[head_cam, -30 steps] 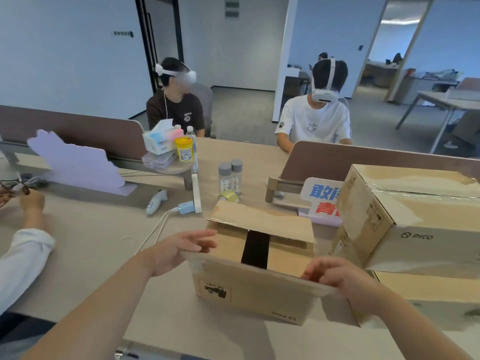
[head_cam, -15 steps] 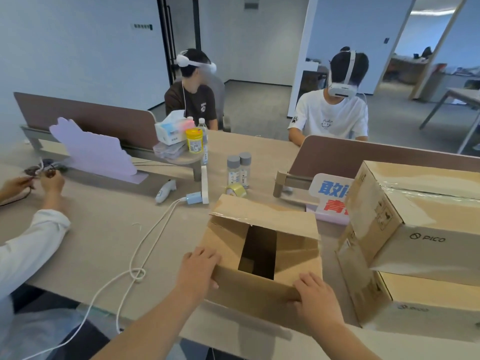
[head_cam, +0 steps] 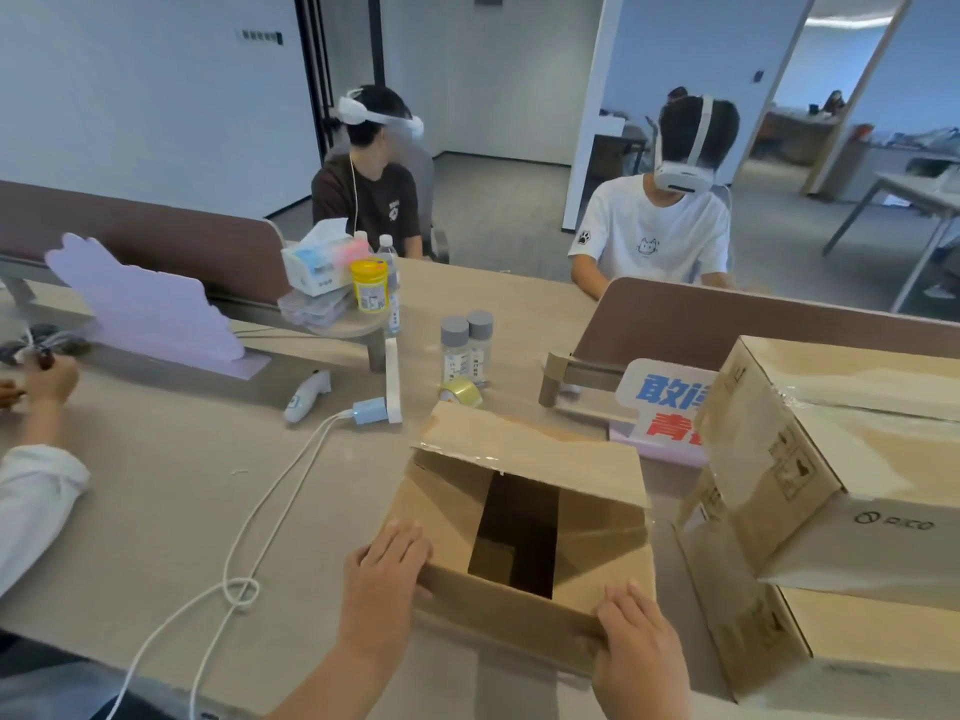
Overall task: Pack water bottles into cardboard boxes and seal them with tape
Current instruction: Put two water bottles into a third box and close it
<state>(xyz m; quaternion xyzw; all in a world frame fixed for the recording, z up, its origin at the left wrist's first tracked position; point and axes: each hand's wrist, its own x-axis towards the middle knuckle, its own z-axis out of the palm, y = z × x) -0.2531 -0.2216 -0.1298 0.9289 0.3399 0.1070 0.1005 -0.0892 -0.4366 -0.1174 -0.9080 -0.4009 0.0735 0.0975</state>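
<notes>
An open cardboard box (head_cam: 597,527) stands on the table in front of me, its far flap raised and a dark gap showing between the inner flaps. My left hand (head_cam: 387,569) grips the box's near left corner. My right hand (head_cam: 636,636) grips the near right corner and front flap. Two small water bottles (head_cam: 465,350) with grey caps stand beyond the box. A roll of clear tape (head_cam: 461,392) lies just in front of them.
Two sealed cardboard boxes (head_cam: 831,459) are stacked to the right. A white cable (head_cam: 249,532) with a plug loops across the table on the left. A tissue box (head_cam: 319,257), a yellow jar (head_cam: 370,284) and a lilac sign (head_cam: 140,304) sit further back. Three other people sit around the table.
My hands moved from the box's top flaps down to its near corners. The inner flaps have opened wider, and the view has shifted closer and a little lower.
</notes>
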